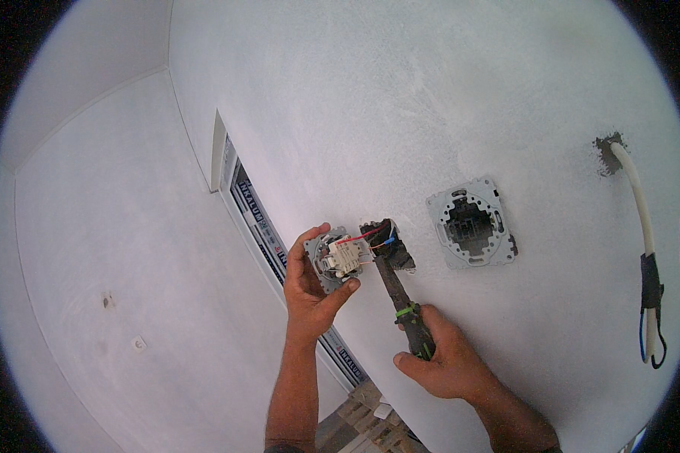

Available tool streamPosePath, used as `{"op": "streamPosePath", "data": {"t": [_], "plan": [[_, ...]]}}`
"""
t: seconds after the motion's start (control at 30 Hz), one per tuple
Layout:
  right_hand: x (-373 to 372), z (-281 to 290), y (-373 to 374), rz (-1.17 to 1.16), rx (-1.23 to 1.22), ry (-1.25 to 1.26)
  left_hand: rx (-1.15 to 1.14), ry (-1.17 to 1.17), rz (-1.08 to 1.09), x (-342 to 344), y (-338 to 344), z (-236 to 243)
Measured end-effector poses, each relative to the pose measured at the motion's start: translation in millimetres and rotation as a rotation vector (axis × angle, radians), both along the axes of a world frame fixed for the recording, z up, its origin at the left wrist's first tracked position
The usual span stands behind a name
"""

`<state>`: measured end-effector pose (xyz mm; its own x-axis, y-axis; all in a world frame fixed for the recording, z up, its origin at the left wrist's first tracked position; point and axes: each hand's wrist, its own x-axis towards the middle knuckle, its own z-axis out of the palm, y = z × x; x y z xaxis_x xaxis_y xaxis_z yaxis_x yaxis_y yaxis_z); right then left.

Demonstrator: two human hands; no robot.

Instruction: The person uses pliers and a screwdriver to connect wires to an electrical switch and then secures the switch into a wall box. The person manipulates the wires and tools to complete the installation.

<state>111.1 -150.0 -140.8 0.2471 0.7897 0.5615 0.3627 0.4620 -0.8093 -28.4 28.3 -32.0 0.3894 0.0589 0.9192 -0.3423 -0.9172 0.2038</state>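
L hand [313, 291] holds elec. mech [345, 258] by its edges, just L of wall box [400, 257] | R hand [447, 361] wrapped rd blk/grn tool [415, 332], tip nr box | mech prob. light, stiff, brittle; grip edges, clear of red wire [363, 237] | similar fitted unit [472, 226] to R

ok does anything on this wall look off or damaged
Yes: the white cable hangs from a ragged hole, taped near its end, looking unfinished. The loose fitting in the left grip is also out of the wall opening, with thin wires running between them, unlike the mounted fitting alongside.
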Motion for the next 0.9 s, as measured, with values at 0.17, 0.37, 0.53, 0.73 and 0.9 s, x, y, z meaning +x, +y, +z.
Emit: {"op": "streamPosePath", "data": {"t": [0.17,0.37,0.53,0.73,0.9], "plan": [[0.4,-4.2,4.0,-0.013,0.045,-0.004,-0.036,0.002,-0.008,2.0,-4.1,-0.2],[0.1,-1.5,1.1,-0.008,0.022,0.005,-0.032,-0.002,-0.005,1.7,-5.0,-0.3],[-0.7,0.6,-1.5,-0.007,0.023,0.008,-0.032,-0.002,-0.021,1.4,-3.3,-0.3],[-1.7,1.5,-0.2,0.002,0.030,0.030,-0.050,0.004,-0.033,1.9,-3.4,0.0],[-0.6,-1.2,0.6,0.011,0.035,0.022,-0.044,0.006,-0.052,2.4,-4.3,-0.4]]}}
